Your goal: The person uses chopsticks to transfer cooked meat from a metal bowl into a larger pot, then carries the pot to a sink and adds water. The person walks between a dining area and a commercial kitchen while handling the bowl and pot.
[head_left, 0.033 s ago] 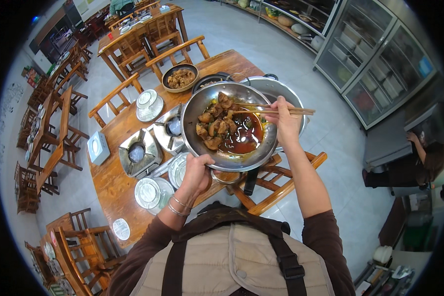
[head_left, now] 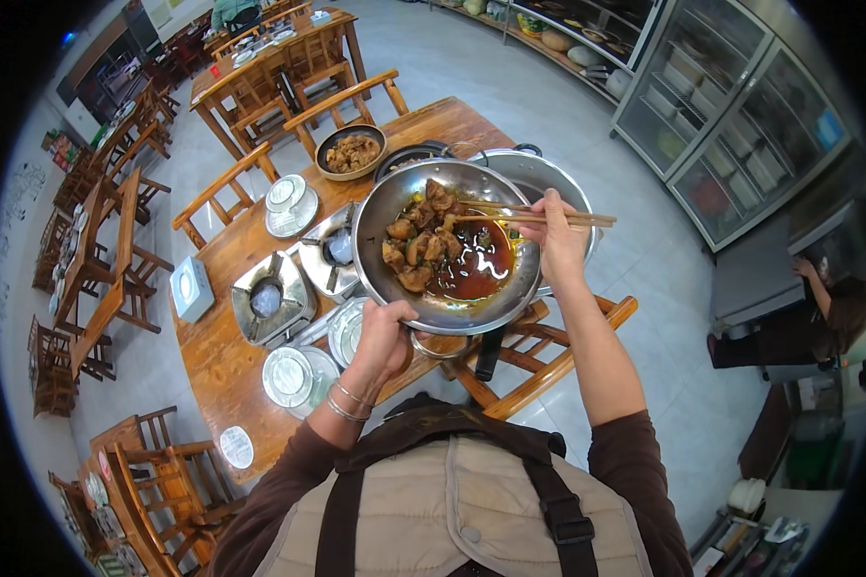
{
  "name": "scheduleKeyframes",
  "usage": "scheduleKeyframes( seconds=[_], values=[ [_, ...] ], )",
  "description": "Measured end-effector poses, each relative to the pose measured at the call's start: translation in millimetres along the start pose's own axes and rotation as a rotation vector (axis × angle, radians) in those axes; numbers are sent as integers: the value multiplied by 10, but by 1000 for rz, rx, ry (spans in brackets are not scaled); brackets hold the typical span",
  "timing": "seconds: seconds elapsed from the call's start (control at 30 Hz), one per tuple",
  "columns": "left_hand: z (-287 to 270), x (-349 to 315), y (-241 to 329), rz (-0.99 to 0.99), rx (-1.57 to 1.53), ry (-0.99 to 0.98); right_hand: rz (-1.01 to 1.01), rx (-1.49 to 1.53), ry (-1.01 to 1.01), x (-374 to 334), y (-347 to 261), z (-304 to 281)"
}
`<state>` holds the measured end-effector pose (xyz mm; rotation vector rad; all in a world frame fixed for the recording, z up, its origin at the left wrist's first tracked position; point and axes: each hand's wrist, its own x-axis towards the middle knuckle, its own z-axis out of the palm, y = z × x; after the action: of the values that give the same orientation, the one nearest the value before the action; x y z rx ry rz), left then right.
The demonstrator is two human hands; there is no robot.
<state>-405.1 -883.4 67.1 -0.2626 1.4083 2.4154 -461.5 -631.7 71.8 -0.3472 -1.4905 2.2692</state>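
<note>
My left hand (head_left: 387, 335) grips the near left rim of a steel pan (head_left: 375, 279), which is raised above the table. Inside it, browned chunks of food (head_left: 421, 245) sit to the left, and dark red, oily sauce (head_left: 476, 260) pools to the right. A pair of wooden chopsticks (head_left: 587, 220) is pinched in my right hand (head_left: 558, 236) over the pan's right side; their tips reach the food chunks. Partly hidden behind the pan is a larger steel pot (head_left: 573, 183). Beyond it, a round bowl (head_left: 380, 159) holds similar brown pieces.
On the wooden table (head_left: 207, 356) stand two portable gas stoves (head_left: 274, 298), wrapped dish sets (head_left: 289, 377) and a pale blue tissue box (head_left: 192, 288). Wooden chairs surround it. A glass-door cabinet (head_left: 731, 106) stands at the far right; another person (head_left: 803, 322) is at the right edge.
</note>
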Motion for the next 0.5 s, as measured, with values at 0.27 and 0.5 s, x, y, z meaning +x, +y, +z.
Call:
scheduleKeyframes(
  seconds=[0.27,0.5],
  values=[
    [-6,-3,-47,-42,43,-22,69,205,155,2,100,-71],
    [-2,3,-74,-47,29,-31,78,269,244,-26,37,-126]
  ],
)
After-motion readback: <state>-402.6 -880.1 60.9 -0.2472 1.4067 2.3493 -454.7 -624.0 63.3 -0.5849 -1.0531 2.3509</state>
